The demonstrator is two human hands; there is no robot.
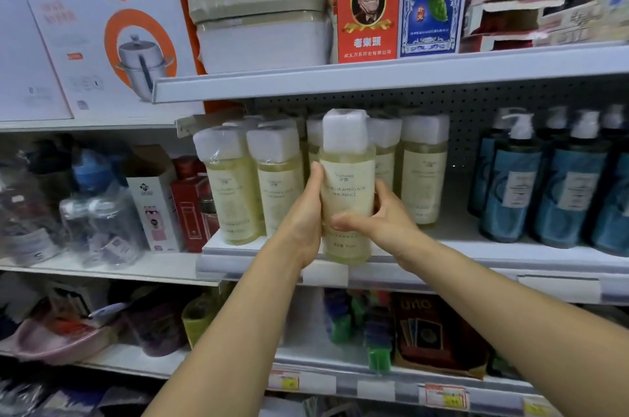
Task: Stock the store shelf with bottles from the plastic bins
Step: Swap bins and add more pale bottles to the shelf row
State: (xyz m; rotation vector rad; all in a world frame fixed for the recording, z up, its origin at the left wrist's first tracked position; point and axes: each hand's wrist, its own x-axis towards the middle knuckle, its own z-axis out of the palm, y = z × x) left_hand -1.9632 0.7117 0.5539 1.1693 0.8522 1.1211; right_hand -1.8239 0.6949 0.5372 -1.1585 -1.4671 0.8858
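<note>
Pale-yellow fragrance bottle [347, 185], white-capped and upright at the near edge of the middle shelf [476, 254], clasped by left hand [303, 222] and right hand [383, 220], fingers curled round. Best slid far into the front-row gap among matching bottles [235, 191], label facing near.

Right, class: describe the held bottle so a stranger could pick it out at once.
On the middle shelf, left of the blue pump bottles, stands a row of pale yellow bottles with white caps. The held bottle alone is forward of that row, gripped by the left hand and right hand.
</note>
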